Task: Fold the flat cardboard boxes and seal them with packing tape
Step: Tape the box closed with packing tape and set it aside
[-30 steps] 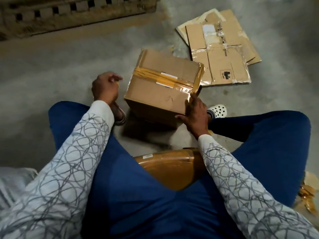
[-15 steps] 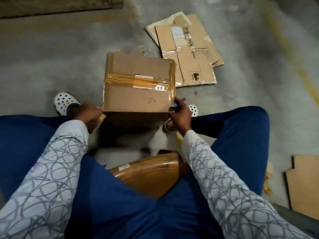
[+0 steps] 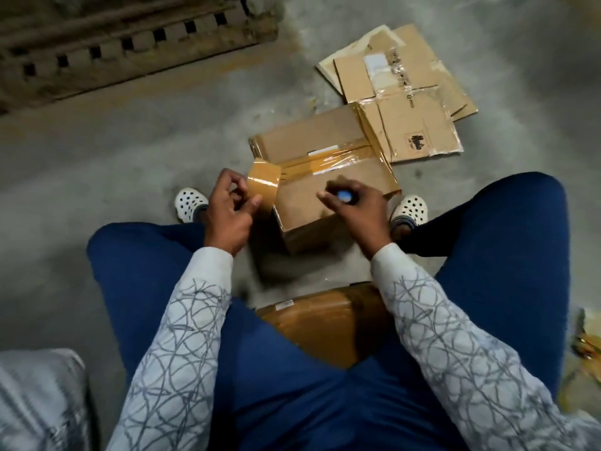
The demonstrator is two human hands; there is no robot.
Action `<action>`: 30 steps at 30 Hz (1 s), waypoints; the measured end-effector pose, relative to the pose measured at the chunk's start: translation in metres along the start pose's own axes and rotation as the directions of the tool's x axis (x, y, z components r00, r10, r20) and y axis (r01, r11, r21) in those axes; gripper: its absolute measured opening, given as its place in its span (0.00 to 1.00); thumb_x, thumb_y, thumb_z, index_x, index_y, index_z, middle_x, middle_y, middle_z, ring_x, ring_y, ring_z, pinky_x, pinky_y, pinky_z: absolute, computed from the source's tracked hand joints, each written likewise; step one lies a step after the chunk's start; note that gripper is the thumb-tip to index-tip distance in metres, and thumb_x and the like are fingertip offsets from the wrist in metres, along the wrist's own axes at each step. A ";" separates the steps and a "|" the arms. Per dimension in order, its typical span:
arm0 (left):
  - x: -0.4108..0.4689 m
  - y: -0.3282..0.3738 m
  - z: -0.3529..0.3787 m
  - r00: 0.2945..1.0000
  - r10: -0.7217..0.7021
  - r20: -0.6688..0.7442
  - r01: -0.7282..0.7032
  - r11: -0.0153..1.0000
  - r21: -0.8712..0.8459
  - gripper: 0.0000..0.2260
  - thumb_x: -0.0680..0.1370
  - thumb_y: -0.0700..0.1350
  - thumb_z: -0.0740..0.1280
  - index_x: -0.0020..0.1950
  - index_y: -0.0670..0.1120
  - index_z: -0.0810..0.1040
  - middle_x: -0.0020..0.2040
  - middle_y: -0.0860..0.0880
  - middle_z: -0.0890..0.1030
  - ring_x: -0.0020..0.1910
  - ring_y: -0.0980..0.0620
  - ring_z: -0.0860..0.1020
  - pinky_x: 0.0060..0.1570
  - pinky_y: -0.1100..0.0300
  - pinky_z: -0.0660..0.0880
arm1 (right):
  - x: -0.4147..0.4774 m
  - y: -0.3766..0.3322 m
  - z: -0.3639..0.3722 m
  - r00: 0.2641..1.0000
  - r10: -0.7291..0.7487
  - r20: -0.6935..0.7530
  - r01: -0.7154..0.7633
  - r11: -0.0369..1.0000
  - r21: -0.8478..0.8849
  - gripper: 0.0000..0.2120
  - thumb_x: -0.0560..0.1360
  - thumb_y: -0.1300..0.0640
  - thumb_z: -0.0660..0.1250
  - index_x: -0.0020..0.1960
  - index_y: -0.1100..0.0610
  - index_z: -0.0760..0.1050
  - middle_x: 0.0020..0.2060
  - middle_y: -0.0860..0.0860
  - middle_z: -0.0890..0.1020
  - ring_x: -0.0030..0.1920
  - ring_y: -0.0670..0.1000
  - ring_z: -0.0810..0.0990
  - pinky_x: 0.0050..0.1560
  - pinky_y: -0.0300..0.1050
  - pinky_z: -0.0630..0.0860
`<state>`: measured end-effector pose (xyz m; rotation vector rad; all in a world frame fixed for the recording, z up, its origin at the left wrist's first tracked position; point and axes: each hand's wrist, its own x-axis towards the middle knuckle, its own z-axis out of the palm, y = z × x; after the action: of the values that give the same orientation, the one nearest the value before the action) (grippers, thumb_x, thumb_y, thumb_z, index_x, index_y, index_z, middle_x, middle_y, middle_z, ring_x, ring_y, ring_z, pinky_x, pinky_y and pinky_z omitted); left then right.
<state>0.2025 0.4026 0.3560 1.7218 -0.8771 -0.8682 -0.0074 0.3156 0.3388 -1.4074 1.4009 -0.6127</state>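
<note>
A folded cardboard box (image 3: pixel 302 141) stands on the concrete floor between my feet, with brown packing tape (image 3: pixel 338 159) along its top seam. A loose end of tape (image 3: pixel 262 180) sticks up off the box's left edge. My left hand (image 3: pixel 229 206) pinches that tape end between thumb and fingers. Over the box's near top, my right hand (image 3: pixel 354 203) grips a small blue-tipped tool (image 3: pixel 344 195). A big roll of brown packing tape (image 3: pixel 328 320) lies between my thighs.
Several flat cardboard boxes (image 3: pixel 403 92) lie stacked on the floor just behind the box. A wooden pallet (image 3: pixel 113 47) sits at the far left. A grey-white sack (image 3: pixel 39 402) is at my left side. Tape scraps (image 3: pixel 585 340) lie at the right edge.
The box has been turned. My left hand came up from the box's lower left and took hold of the loose tape end. My right hand moved from the box's right corner onto its top.
</note>
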 end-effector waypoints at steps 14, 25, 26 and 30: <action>-0.032 -0.002 0.038 0.991 0.030 0.131 -0.032 0.999 0.012 0.20 0.70 0.49 0.79 0.50 0.55 0.69 0.49 0.47 0.78 0.49 0.51 0.79 0.49 0.52 0.77 | -0.048 -0.009 0.011 0.989 -0.131 0.073 0.112 0.968 0.226 0.15 0.74 0.48 0.75 0.57 0.53 0.83 0.51 0.48 0.86 0.54 0.48 0.83 0.58 0.55 0.81; -0.001 -0.005 0.021 0.991 -0.022 0.132 0.010 0.996 0.088 0.10 0.71 0.46 0.78 0.51 0.44 0.86 0.49 0.48 0.85 0.50 0.51 0.83 0.51 0.54 0.80 | -0.035 0.001 -0.003 0.925 -0.169 0.341 0.259 0.936 -0.239 0.19 0.75 0.52 0.74 0.65 0.53 0.80 0.61 0.52 0.83 0.61 0.52 0.79 0.63 0.49 0.77; -0.001 -0.008 0.021 0.992 -0.042 0.115 0.030 0.994 0.103 0.08 0.71 0.44 0.78 0.48 0.45 0.86 0.46 0.49 0.86 0.47 0.52 0.84 0.50 0.56 0.81 | -0.035 0.003 0.000 0.920 -0.168 0.354 0.268 0.929 -0.257 0.19 0.75 0.52 0.73 0.66 0.54 0.79 0.61 0.53 0.83 0.61 0.52 0.79 0.63 0.50 0.77; 0.003 -0.016 0.025 0.999 -0.020 0.043 0.010 0.976 0.217 0.03 0.72 0.43 0.77 0.43 0.48 0.85 0.42 0.53 0.85 0.44 0.55 0.83 0.50 0.56 0.81 | -0.035 0.003 0.008 0.904 -0.173 0.391 0.282 0.928 -0.242 0.20 0.77 0.52 0.72 0.67 0.55 0.78 0.62 0.54 0.82 0.61 0.52 0.79 0.63 0.48 0.76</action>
<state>0.1854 0.3937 0.3338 1.9048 -1.0217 -0.8494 -0.0082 0.3516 0.3438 -1.8382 1.0631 -0.2714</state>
